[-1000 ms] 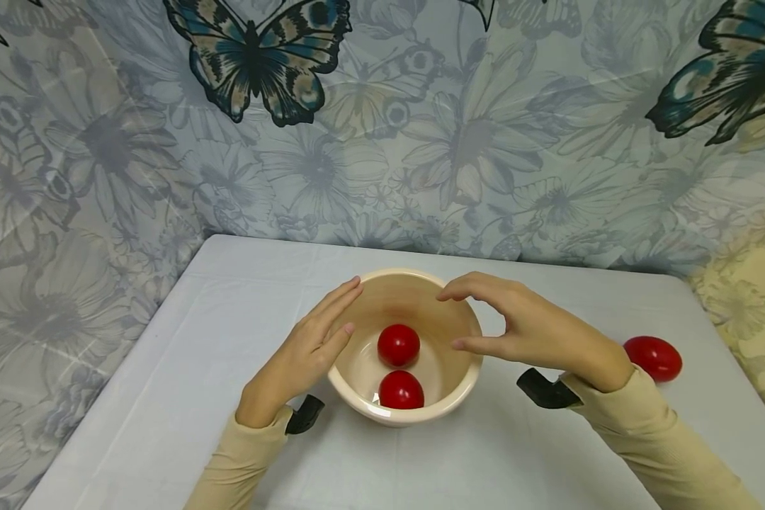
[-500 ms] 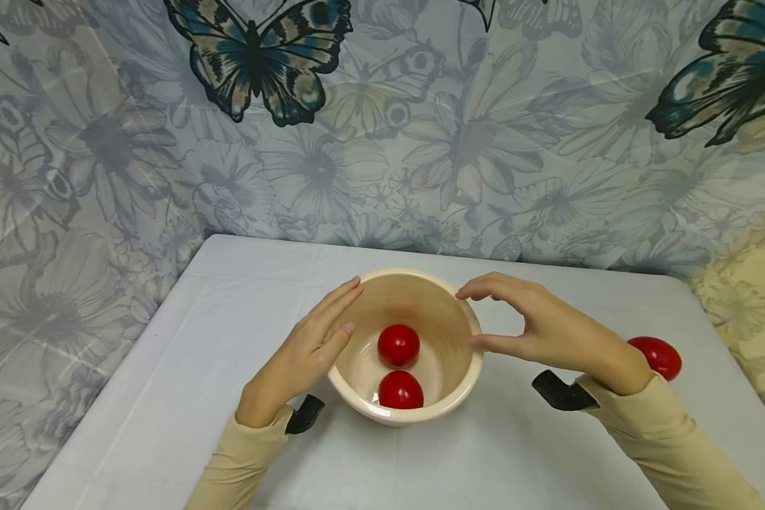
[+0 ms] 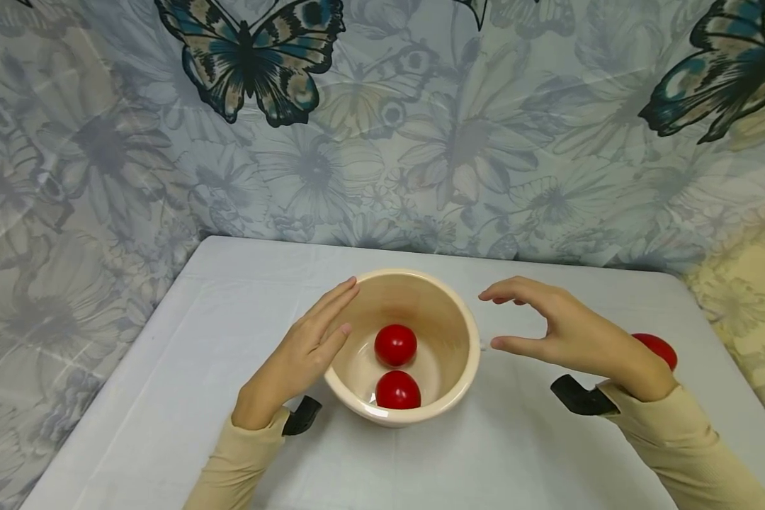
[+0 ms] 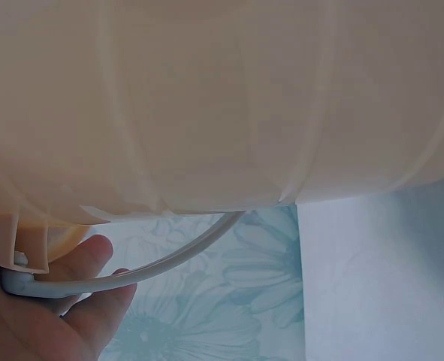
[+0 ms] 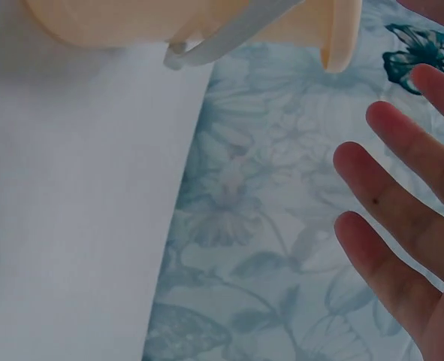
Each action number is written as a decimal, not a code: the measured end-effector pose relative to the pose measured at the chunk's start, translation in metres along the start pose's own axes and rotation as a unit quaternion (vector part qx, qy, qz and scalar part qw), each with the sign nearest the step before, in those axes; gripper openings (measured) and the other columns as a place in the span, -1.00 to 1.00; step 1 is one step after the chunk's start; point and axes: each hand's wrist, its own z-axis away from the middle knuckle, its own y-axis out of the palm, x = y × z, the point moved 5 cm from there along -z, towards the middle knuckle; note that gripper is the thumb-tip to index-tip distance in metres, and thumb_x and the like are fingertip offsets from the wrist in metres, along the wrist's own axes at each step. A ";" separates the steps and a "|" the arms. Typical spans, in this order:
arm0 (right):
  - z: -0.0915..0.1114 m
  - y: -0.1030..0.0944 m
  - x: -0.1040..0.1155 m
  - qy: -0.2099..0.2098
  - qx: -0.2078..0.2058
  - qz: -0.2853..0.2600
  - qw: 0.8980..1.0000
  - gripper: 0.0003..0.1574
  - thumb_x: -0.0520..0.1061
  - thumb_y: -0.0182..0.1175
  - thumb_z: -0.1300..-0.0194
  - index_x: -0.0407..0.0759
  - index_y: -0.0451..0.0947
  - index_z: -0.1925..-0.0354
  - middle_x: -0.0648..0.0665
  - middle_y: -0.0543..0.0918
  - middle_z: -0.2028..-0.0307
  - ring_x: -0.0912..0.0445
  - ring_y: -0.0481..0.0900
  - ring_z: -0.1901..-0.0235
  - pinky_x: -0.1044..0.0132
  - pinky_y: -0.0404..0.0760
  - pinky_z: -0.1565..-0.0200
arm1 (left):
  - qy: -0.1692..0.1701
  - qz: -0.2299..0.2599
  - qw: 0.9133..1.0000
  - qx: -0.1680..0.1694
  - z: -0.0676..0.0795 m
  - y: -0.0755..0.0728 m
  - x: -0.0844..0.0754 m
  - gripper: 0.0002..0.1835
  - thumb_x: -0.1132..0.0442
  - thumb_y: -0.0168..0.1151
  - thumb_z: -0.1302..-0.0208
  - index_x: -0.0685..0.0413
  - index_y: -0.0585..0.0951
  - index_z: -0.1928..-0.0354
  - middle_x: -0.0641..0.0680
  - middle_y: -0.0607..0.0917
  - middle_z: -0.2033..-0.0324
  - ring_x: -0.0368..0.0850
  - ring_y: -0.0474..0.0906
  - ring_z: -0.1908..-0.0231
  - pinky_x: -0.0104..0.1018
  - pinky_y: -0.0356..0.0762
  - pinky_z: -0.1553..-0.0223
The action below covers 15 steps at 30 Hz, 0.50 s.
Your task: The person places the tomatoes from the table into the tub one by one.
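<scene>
A cream plastic bucket (image 3: pixel 443 304) stands mid-table with two red balls, a farther one (image 3: pixel 396 345) and a nearer one (image 3: pixel 398 390), inside it. My left hand (image 3: pixel 299 347) lies along the bucket's left rim, fingers fairly straight. In the left wrist view, its fingers (image 4: pixel 101 316) are by the handle hinge, next to the pale grey handle (image 4: pixel 169 263). To the right of the bucket, my right hand (image 3: pixel 557 329) hovers with fingers and thumb spread and nothing between them. The right wrist view shows its fingers (image 5: pixel 402 203) apart from the bucket.
A third red, rounded object (image 3: pixel 659 348) sits at the table's right, partly hidden behind my right wrist. White cloth covers the table (image 3: pixel 140 404). Behind it hangs a floral, butterfly-print backdrop (image 3: pixel 382 156). Black wrist mounts (image 3: pixel 583 397) stick out from the sleeves.
My right hand has drawn back to the right, from over the bucket's rim to beside it, covering more of the red object there. The left hand and the balls keep their places.
</scene>
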 end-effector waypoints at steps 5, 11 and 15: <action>0.005 0.000 -0.006 0.004 -0.005 0.009 1.000 -0.29 -0.14 0.54 -0.03 0.00 0.51 -0.16 0.13 0.62 -0.03 0.23 0.54 -0.03 0.49 0.49 -0.05 | -0.002 0.004 1.000 -0.004 0.001 -0.001 -0.001 -0.43 0.24 -0.03 -0.50 -0.03 0.23 -0.51 -0.09 0.18 -0.53 -0.11 0.08 -0.53 -0.01 0.09 -0.54; 0.010 0.000 -0.012 0.000 -0.014 0.012 1.000 -0.27 -0.17 0.55 0.01 0.01 0.52 -0.15 0.12 0.63 -0.02 0.34 0.51 -0.03 0.54 0.46 -0.05 | -0.001 0.011 1.000 -0.002 0.001 0.000 0.000 -0.43 0.24 -0.04 -0.50 -0.03 0.22 -0.52 -0.08 0.18 -0.53 -0.12 0.08 -0.53 -0.02 0.09 -0.54; 0.014 0.000 -0.016 0.000 -0.014 0.012 1.000 -0.27 -0.18 0.55 0.02 0.00 0.52 -0.14 0.12 0.63 -0.01 0.35 0.51 -0.03 0.58 0.45 -0.05 | 0.001 0.008 1.000 -0.004 0.000 0.000 0.000 -0.43 0.24 -0.04 -0.50 -0.03 0.22 -0.52 -0.08 0.18 -0.53 -0.12 0.09 -0.53 -0.02 0.09 -0.54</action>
